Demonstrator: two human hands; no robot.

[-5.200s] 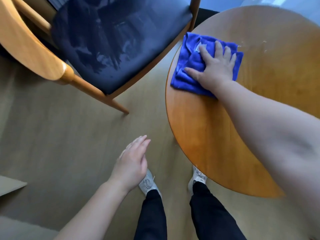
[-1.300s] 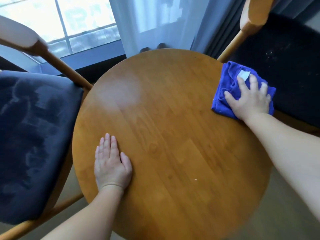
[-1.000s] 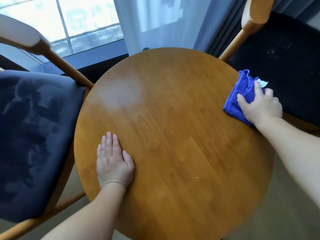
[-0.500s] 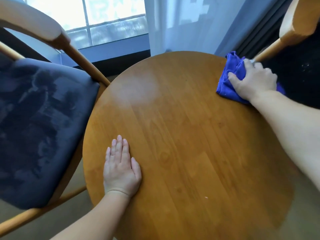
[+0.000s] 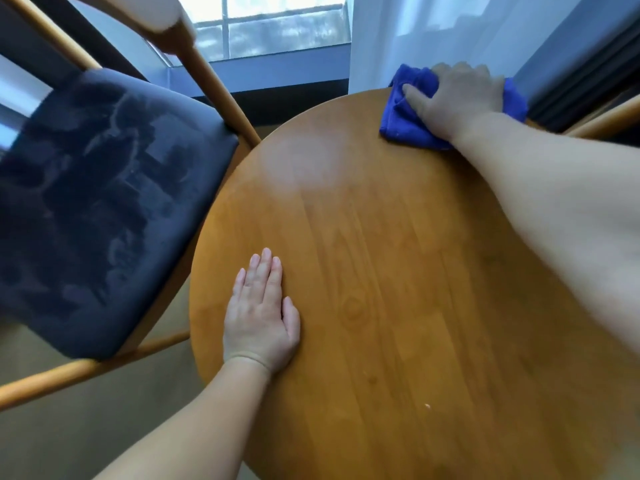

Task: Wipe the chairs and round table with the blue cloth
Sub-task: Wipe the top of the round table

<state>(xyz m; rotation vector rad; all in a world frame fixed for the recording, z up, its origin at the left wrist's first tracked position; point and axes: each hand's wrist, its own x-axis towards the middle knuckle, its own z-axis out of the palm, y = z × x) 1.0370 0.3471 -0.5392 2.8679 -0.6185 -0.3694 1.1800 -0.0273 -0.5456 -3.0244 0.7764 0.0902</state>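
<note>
The round wooden table fills the middle and right of the view. My right hand is at the table's far rim and grips the bunched blue cloth, with its fingers curled over the cloth and its thumb stretched to the left. My left hand lies flat on the near left part of the tabletop, fingers straight and together. A wooden chair with a dark blue seat stands against the table's left side. Only a wooden rail of a second chair shows at the right edge.
A window and a white curtain are behind the table, with dark drapes at the far right. A pale hazy patch marks the tabletop's far left. A small white speck lies near the front.
My right hand has slid the cloth along the table's rim from the right side round to the far edge. My left hand has stayed flat in place while my view shifted.
</note>
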